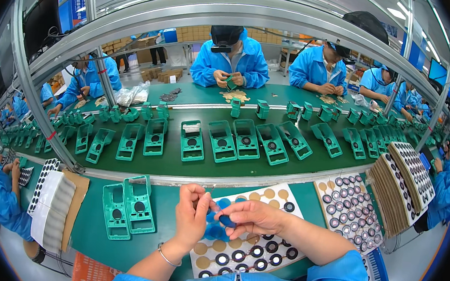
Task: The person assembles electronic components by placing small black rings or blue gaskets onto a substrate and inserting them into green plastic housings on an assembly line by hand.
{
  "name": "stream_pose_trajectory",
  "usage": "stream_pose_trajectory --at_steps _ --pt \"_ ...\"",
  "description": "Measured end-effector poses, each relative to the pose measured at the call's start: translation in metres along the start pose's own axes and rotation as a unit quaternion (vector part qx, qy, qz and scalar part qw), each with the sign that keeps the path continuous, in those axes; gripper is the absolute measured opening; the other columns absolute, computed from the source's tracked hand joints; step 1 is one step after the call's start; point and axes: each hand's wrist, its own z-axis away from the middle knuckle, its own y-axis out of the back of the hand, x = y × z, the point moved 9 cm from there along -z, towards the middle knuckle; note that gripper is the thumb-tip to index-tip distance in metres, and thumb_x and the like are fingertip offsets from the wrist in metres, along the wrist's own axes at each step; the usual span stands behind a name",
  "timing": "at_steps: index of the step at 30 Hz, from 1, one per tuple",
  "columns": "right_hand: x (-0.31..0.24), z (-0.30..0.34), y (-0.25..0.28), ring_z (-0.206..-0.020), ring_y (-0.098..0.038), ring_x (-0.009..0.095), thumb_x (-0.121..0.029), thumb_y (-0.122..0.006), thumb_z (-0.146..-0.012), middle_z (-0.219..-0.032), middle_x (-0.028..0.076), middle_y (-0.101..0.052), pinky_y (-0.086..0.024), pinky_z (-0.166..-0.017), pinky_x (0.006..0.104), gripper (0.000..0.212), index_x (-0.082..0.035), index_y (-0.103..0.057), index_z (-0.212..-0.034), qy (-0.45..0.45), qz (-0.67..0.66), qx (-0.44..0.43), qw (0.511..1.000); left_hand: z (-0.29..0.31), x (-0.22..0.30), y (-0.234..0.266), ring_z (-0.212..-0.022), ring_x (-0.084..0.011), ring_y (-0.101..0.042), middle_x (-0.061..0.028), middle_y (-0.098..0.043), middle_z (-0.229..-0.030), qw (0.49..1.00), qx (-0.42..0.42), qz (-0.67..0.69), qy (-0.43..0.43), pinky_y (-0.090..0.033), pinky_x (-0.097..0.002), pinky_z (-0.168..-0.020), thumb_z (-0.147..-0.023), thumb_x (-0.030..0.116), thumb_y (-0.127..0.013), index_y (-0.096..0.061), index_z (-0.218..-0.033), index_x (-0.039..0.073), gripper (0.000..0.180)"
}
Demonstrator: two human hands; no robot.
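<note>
Both of my hands are raised close together over a white sheet (278, 266) with rows of round speaker-like discs (260, 264) and tan circles. My right hand (254, 218) pinches a dark blue round disc (227, 221) by its edge. Beside it, my left hand (191, 215) has thumb and forefinger pressed together; what lies between them is too small to make out. Translucent blue round pieces (215, 233) show just beneath my fingers, partly hidden by them. Left of my hands, two green plastic housings (139, 221) lie side by side on the green bench.
Beyond the bench edge, a green conveyor (222, 168) carries several green housings (191, 141). To the right lie another sheet of discs (350, 210) and a tall stack of sheets (391, 192). White trays (50, 213) stand at left. Co-workers in blue sit opposite; a metal frame (220, 11) spans overhead.
</note>
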Motion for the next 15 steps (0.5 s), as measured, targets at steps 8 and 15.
stream_pose_trajectory --at_steps 8,15 --pt "-0.022 -0.009 0.007 -0.100 -0.060 0.021 -0.014 -0.056 -0.090 -0.108 0.015 -0.057 -0.052 -0.087 0.0291 0.035 0.003 -0.050 -0.121 0.114 0.073 0.089 0.987 0.016 -0.071 0.010 -0.061 -0.0164 -0.054 -0.0082 -0.056 -0.074 0.891 -0.002 0.291 0.348 -0.048 -0.0297 -0.057 -0.091 0.024 -0.056 -0.051 -0.095 0.000 0.025" --pt "-0.056 0.006 -0.021 -0.094 -0.059 0.025 -0.013 -0.069 -0.078 -0.105 0.010 -0.055 -0.050 -0.077 0.0327 0.044 -0.009 -0.055 -0.119 0.301 0.595 0.214 0.714 0.027 -0.052 -0.002 -0.061 -0.0138 -0.052 -0.0054 -0.055 -0.070 0.888 -0.101 0.273 0.355 -0.045 -0.0275 -0.059 -0.085 0.012 -0.061 -0.061 -0.093 -0.004 0.018"
